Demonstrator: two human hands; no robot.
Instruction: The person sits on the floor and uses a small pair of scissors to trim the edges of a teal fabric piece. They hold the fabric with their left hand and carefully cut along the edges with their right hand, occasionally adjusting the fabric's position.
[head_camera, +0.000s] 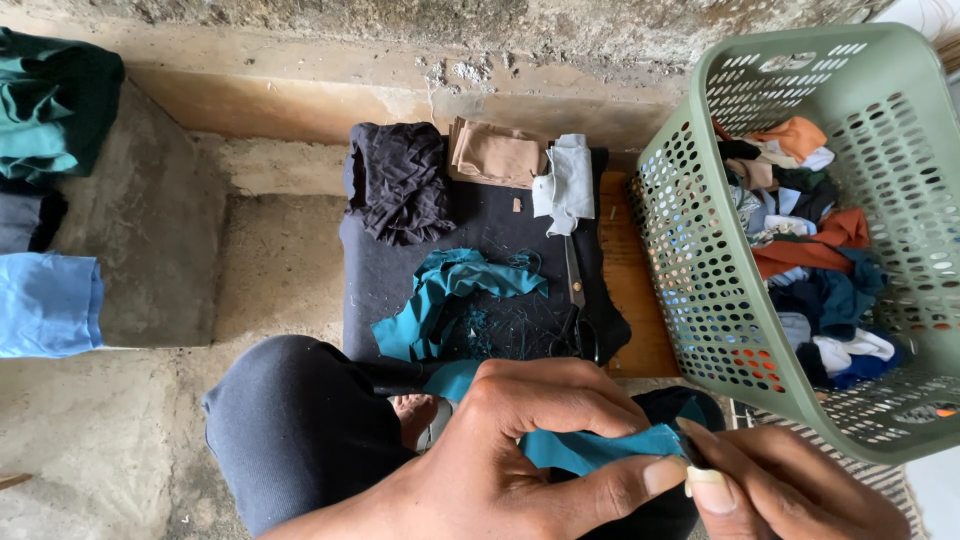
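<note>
Pinching teal fabric strip (590, 447) between thumb and fingers: left hand (510, 440) gripping at 9 o'clock end, right hand (770, 490) nipping 3 o'clock end. Strip's long axis running 9-to-3. Scissors (578, 300) lying at 12 o'clock on dark cloth pad (400, 290).

Dark navy trousers (290, 430) (bare arms, no sleeves).

Soft matt teal cloth strip (590, 448), pinched between bare-skinned left hand (510, 450) and right hand (790, 490). Perforated, smooth green plastic basket (690, 250) of mixed fabric scraps. Dull dark metal scissors (577, 300) on a black woven cloth mat (380, 285). Rough, pitted concrete floor (100, 430).
</note>
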